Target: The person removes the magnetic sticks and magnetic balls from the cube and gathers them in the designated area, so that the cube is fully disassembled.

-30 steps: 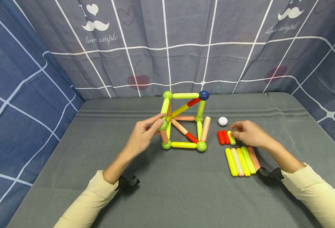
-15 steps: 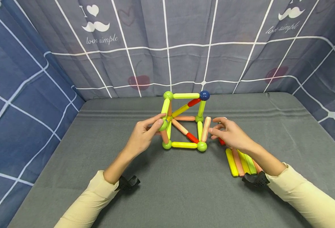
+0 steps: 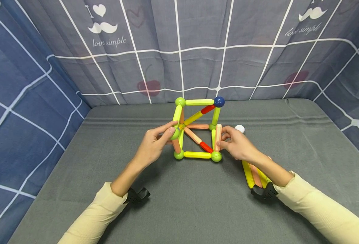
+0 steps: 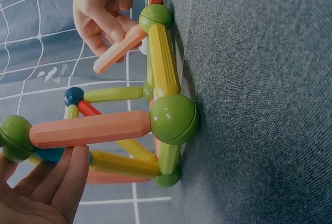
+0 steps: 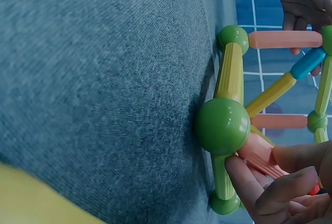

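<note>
A cube-like frame of magnetic sticks and balls stands on the grey cloth, with a dark blue ball (image 3: 219, 101) at its back right top. My left hand (image 3: 155, 144) holds the green ball (image 3: 175, 134) at the upper front left corner, thumb on its near side. At the front right, a pale orange stick (image 3: 218, 137) rises from a lower green ball (image 3: 216, 156). My right hand (image 3: 239, 144) pinches this stick between thumb and fingers. The right wrist view shows the fingertips close to the green ball (image 5: 223, 126). The stick's upper end has no ball on it.
A white ball (image 3: 240, 128) lies just beyond my right hand. Yellow sticks (image 3: 248, 174) and an orange stick (image 3: 255, 175) lie in a row under my right forearm, partly hidden. A checked curtain (image 3: 155, 67) hangs behind the table.
My right hand has moved left from the short sticks to the pale orange stick and taken hold of it. The stick now stands more upright. My left hand has stayed put.
</note>
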### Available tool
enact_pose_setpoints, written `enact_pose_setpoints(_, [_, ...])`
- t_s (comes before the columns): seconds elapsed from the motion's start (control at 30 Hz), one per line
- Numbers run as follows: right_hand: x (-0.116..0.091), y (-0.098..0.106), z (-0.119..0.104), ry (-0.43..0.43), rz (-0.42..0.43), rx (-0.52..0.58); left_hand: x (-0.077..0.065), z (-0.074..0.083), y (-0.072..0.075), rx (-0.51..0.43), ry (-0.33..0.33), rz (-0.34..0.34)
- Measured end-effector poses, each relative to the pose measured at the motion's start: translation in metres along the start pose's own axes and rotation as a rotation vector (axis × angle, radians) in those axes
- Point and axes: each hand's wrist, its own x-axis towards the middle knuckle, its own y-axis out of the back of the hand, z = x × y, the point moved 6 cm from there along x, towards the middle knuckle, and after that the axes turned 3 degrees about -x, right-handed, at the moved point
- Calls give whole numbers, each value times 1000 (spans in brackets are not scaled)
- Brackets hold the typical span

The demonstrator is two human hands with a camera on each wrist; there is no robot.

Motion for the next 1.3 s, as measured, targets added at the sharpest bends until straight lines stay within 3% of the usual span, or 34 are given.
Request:
enact_pose_setpoints(0.53, [3, -5, -4, -20, -9, -88, 0, -1, -1, -26, 17, -11])
enact_pose_setpoints(0.7, [5, -4, -4, -15, -13, -49, 0, -1, -1, -25, 14, -10])
enact_pose_setpoints(0.9, [4, 8, -2, -18, 44, -15, 0, -2, 0, -16, 11, -5])
enact_pose_setpoints(1.3, [-19, 29, 7, -22, 32, 88, -1, 0, 0, -10, 5, 2])
